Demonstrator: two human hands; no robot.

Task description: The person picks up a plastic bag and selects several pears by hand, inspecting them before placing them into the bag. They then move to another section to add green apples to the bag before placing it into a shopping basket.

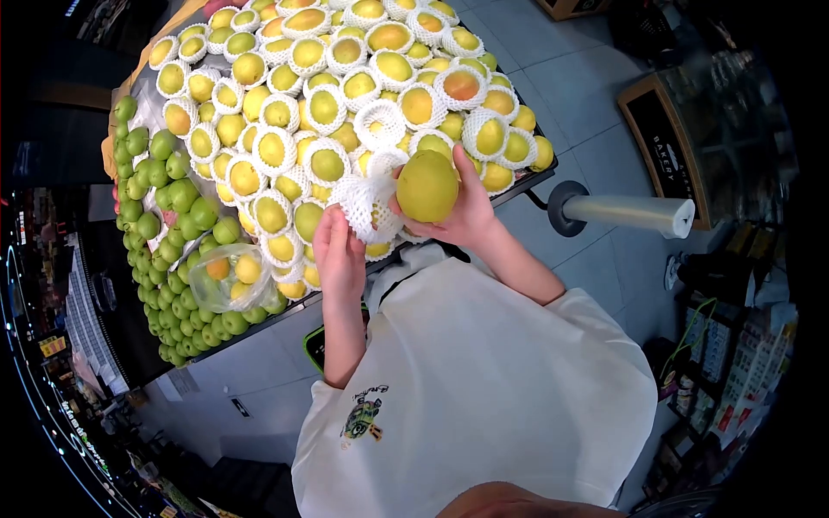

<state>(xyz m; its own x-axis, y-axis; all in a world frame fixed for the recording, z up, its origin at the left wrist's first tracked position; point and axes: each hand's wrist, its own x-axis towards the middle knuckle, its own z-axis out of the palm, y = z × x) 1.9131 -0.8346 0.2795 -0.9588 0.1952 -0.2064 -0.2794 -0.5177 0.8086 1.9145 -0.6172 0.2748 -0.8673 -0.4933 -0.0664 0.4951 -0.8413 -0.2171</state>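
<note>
A large, smooth yellow-green fruit rests in my right hand, with the thumb up along its side and the fingers around its back and underside. Just left of it, my left hand pinches the edge of a white foam net sleeve, which bunches up against the fruit's left side. Both hands are over the near edge of a display heaped with yellow fruits, many of them in the same white foam nets. An unfilled-looking foam net lies on the heap beyond my hands.
Green apples are piled to the left, with a clear plastic bag holding yellow and orange fruits on top. A roll of plastic bags sticks out from the display's right side. Further right stands a bakery sign on the tiled floor.
</note>
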